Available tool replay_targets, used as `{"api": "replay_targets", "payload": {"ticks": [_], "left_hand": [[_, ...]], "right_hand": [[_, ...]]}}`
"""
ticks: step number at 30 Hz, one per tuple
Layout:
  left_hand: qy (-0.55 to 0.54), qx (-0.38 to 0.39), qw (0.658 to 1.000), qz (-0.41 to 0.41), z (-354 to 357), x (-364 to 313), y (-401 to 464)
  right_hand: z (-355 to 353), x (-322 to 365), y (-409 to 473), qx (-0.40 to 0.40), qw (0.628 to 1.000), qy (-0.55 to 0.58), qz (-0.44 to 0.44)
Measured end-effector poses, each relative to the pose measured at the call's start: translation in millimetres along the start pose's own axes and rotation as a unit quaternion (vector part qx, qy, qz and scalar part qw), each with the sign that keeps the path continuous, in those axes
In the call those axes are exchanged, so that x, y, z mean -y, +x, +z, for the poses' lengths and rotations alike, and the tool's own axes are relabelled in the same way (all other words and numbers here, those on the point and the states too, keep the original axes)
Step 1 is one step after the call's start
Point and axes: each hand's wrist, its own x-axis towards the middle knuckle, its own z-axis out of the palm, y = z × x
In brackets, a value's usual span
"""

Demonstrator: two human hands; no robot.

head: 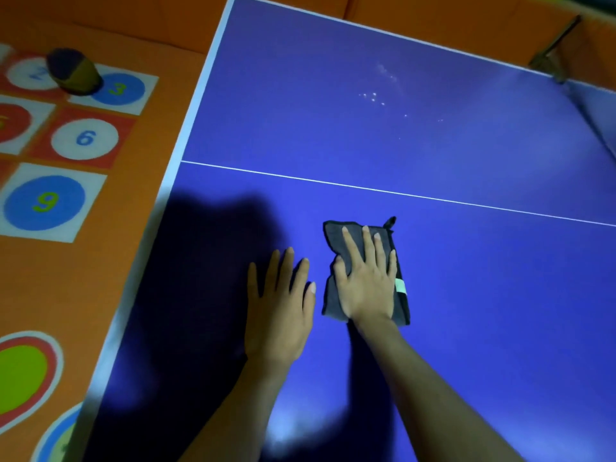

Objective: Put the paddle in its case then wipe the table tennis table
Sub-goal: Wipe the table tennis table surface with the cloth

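The blue table tennis table (pixel 466 278) fills most of the view, with a thin white centre line across it. A folded grey cloth (pixel 336 238) lies flat on its near half. My right hand (pixel 366 281) presses on the cloth with straight, spread fingers. My left hand (pixel 280 305) rests flat on the bare table just left of the cloth, not touching it. White specks (pixel 376 96) dot the far half of the table. No paddle or case is clearly in view.
The table's white left edge (pixel 173 165) runs diagonally. Beyond it lies an orange floor mat (pixel 66 141) with numbered circles. A dark rounded object (pixel 73 71) sits on the mat at far left. A net bracket (pixel 553 55) stands at the far right.
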Motion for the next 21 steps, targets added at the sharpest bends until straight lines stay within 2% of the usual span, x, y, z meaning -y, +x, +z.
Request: {"api": "replay_targets", "payload": {"ticks": [6, 11, 16, 21], "left_hand": [[0.032, 0.028, 0.999, 0.01, 1.1, 0.9, 4.9], [0.025, 0.021, 0.999, -0.001, 1.8, 0.8, 7.1], [-0.014, 0.002, 1.0, -0.017, 4.7, 2.3, 5.0], [-0.085, -0.063, 0.994, 0.037, 0.2, 8.5, 5.9]], "right_hand": [[-1.4, 3.4, 101.5, -0.008, 1.0, 0.011, -0.005], [3.4, -0.4, 138.9, -0.005, 1.0, 0.019, -0.013], [2.8, -7.0, 113.1, 0.007, 0.999, 0.025, -0.034], [-0.4, -20.5, 24.7, 0.006, 0.999, 0.02, -0.024]]}}
